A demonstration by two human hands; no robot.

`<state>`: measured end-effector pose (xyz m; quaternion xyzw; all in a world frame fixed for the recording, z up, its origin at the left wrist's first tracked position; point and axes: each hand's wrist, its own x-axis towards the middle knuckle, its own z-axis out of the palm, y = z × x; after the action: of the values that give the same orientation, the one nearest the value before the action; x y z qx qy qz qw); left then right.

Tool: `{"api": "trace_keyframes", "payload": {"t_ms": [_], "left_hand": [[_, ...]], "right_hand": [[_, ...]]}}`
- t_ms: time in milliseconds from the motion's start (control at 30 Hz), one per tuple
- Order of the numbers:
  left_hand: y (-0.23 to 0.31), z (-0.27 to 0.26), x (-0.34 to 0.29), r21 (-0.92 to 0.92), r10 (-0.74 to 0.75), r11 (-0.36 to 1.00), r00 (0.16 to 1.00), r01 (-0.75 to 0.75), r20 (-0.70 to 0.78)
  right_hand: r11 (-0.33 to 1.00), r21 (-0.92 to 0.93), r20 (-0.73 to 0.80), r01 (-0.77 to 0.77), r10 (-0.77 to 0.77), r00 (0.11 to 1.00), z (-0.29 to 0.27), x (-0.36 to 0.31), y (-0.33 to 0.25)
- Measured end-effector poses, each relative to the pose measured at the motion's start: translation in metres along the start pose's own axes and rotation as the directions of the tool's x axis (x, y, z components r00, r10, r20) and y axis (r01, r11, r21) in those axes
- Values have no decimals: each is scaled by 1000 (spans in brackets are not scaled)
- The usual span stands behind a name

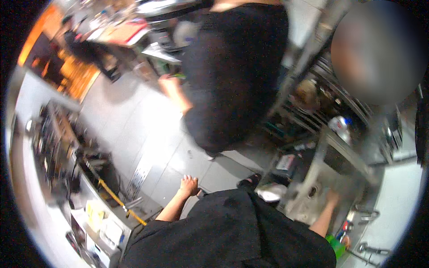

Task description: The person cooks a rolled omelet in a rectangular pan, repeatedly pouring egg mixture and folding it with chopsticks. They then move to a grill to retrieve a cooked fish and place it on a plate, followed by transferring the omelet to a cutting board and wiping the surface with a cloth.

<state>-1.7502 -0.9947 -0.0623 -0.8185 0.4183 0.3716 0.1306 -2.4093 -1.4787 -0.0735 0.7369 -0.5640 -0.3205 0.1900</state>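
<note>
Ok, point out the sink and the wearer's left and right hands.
Sink [318, 175]: head view, bare inner surface.
Left hand [189, 186]: head view, middle of the hand.
Right hand [332, 197]: head view, middle of the blurred hand.

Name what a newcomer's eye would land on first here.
First, the co-worker in black, filling the upper centre, and the glaring patch of floor to the left of them. Next, the sink at the right, with the person's blurred right hand at it. A yellow strip slants across the lower left.
</note>
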Motion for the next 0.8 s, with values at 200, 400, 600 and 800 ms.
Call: {"api": "trace_keyframes", "payload": {"t_ms": [200, 400, 600, 800], "left_hand": [[-153, 83, -45, -388, -234, 899, 972, 202, -37], [-224, 64, -38, -615, -231, 784, 959, 85, -163], [-385, -4, 16, -703, -233, 673, 836, -230, -497], [-590, 70, 34, -968, -657, 166, 753, 189, 34]], "right_hand": [[449, 864, -426, 227, 413, 805, -189, -42, -70], [913, 228, 9, 337, -348, 938, -214, -76, -283], [337, -104, 60, 936, -937, 344, -314, -86, -515], [-111, -721, 45, 684, -992, -114, -499, -127, -712]]}}
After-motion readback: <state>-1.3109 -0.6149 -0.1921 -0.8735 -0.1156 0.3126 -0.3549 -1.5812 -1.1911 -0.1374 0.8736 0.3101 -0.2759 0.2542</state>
